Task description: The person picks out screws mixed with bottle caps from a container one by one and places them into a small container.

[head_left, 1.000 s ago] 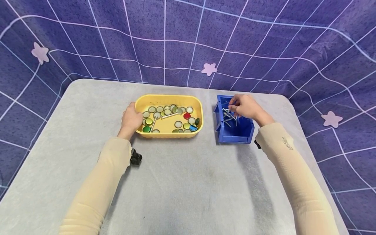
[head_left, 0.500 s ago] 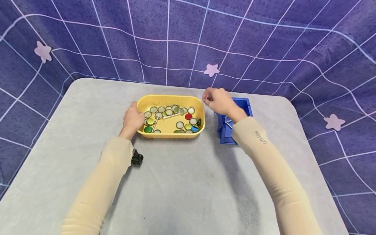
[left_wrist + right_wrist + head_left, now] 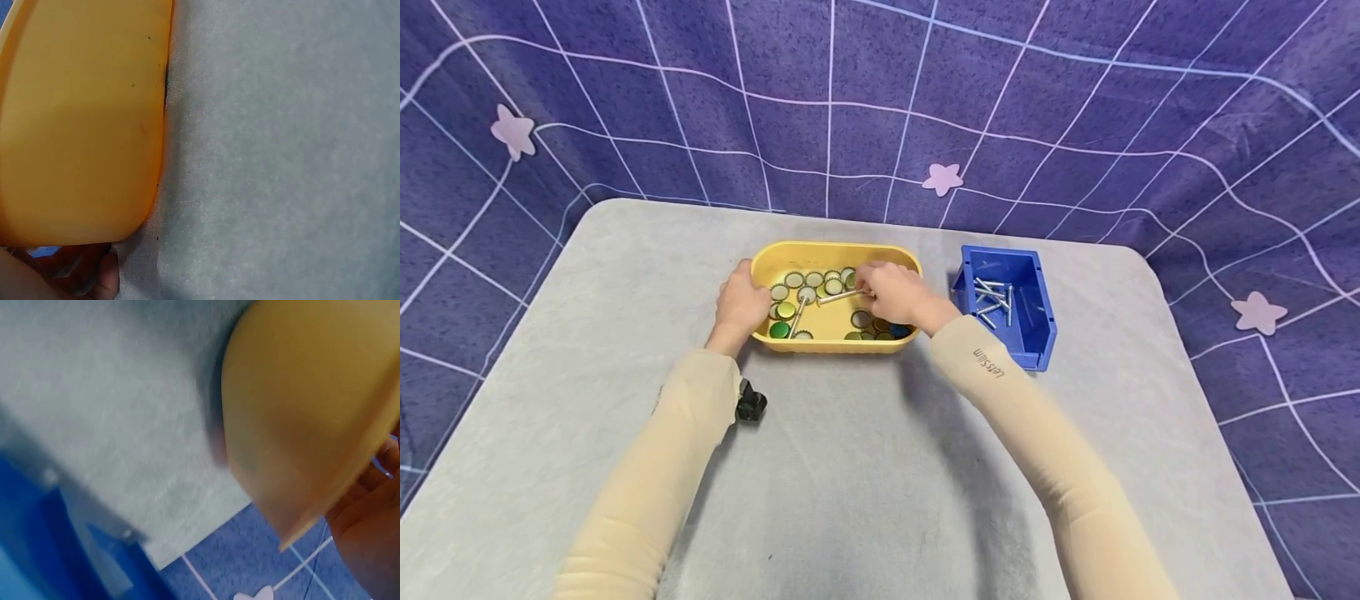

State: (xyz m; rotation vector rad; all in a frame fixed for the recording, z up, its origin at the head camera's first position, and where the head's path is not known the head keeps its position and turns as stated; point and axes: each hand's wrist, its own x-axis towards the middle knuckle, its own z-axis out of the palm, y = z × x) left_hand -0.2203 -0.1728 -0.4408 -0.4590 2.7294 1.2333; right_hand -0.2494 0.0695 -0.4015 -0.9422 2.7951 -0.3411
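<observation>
A yellow tub [image 3: 835, 346] stands on the grey table with bottle caps [image 3: 786, 310] and two silver screws in it. My left hand [image 3: 741, 304] grips the tub's left end by the rim; in the left wrist view, fingers [image 3: 107, 275] show beside the tub's end. My right hand [image 3: 895, 292] reaches over the right part of the tub. Its curled fingertips pinch the right end of one screw [image 3: 841, 297], which lies slanted among the caps. The other screw [image 3: 800, 317] leans near the left end. The right hand and wrist hide several caps.
A blue bin [image 3: 1030, 308] with several silver screws [image 3: 992, 300] inside stands to the right of the tub, close to the right forearm. Behind the table hangs a purple curtain [image 3: 775, 108] with a line pattern and stars.
My right hand has left the blue bin and moved leftward into the yellow tub, reaching one screw's end. My left hand has stayed on the tub's left end.
</observation>
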